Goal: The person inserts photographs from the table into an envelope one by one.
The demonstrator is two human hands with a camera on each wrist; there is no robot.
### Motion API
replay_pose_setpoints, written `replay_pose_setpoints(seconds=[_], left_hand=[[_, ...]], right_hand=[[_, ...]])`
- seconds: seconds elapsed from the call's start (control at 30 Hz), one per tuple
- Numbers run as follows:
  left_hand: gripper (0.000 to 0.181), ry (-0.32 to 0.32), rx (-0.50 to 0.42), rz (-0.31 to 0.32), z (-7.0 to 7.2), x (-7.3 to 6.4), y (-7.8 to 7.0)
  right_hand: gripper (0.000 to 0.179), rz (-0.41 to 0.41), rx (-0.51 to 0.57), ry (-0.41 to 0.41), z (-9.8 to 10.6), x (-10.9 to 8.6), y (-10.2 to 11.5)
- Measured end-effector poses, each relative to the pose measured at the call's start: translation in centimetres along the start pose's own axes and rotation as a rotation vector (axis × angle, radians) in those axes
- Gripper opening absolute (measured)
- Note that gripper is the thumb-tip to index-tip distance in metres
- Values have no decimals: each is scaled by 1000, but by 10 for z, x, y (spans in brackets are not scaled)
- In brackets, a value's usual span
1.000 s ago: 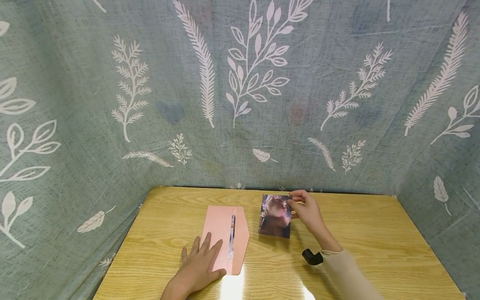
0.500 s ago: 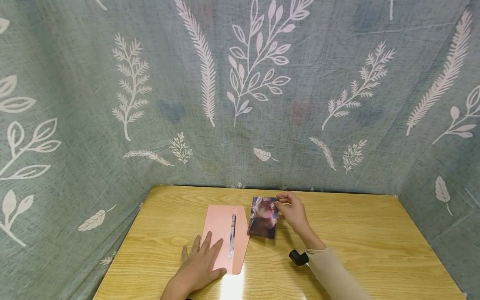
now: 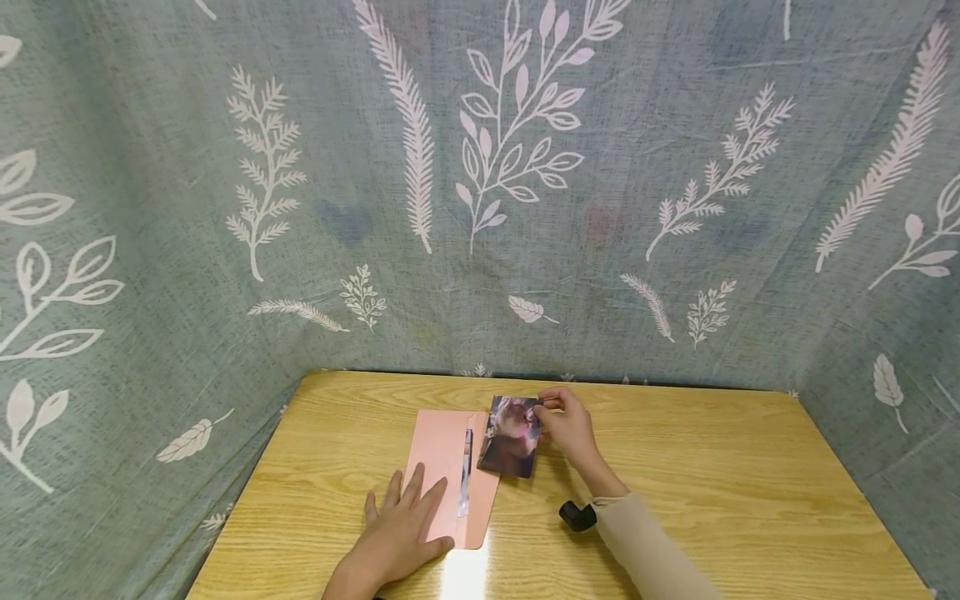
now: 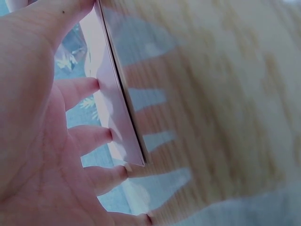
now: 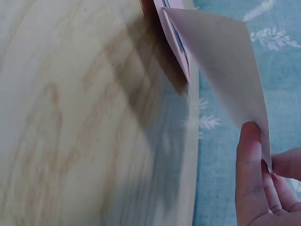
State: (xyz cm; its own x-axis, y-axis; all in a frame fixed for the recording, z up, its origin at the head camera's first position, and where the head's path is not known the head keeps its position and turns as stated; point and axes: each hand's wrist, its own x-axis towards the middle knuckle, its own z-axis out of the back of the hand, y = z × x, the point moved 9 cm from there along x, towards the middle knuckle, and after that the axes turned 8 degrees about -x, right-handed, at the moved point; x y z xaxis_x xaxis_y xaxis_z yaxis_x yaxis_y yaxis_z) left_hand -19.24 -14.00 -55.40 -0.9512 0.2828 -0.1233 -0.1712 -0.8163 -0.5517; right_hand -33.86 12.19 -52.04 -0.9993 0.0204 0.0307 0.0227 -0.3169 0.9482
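Observation:
A pink envelope [image 3: 438, 442] lies on the wooden table with its flap folded open toward the right. Part of a picture shows in the slot along its mouth. My left hand [image 3: 401, 529] rests on the envelope's lower left, fingers spread and straight; in the left wrist view its fingertips press at the envelope's edge [image 4: 110, 94]. My right hand [image 3: 573, 433] pinches the upper right edge of a photo print [image 3: 510, 437], thumb on one face and fingers on the other. The print is tilted and overlaps the flap. From the right wrist view its plain pale back [image 5: 225, 61] shows.
The wooden table [image 3: 712, 467] extends to both sides and carries a bright reflection near its front. Behind and beside it hangs a grey-green cloth [image 3: 420, 317] with white leaf patterns. A black device [image 3: 577, 517] sits at the right wrist by the beige sleeve [image 3: 645, 542].
My right hand has moved left with the photo print, from beside the envelope to over its flap. The left hand has stayed in place on the envelope.

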Motion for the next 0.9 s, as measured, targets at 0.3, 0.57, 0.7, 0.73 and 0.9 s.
replay_pose_setpoints(seconds=[0.3, 0.57, 0.7, 0.73, 0.9], left_hand=[[83, -11, 17, -11, 0, 0, 0], [84, -6, 20, -13, -1, 0, 1], [84, -8, 16, -12, -1, 0, 1], [84, -8, 15, -12, -1, 0, 1], [84, -14, 18, -16, -1, 1, 1]], right_hand=[[19, -10, -9, 28, -15, -4, -6], [18, -2, -12, 78, -24, -7, -9], [20, 2, -34, 88, -27, -9, -8], [20, 1, -39, 89, -27, -9, -8], [20, -16, -40, 103, -31, -10, -10]])
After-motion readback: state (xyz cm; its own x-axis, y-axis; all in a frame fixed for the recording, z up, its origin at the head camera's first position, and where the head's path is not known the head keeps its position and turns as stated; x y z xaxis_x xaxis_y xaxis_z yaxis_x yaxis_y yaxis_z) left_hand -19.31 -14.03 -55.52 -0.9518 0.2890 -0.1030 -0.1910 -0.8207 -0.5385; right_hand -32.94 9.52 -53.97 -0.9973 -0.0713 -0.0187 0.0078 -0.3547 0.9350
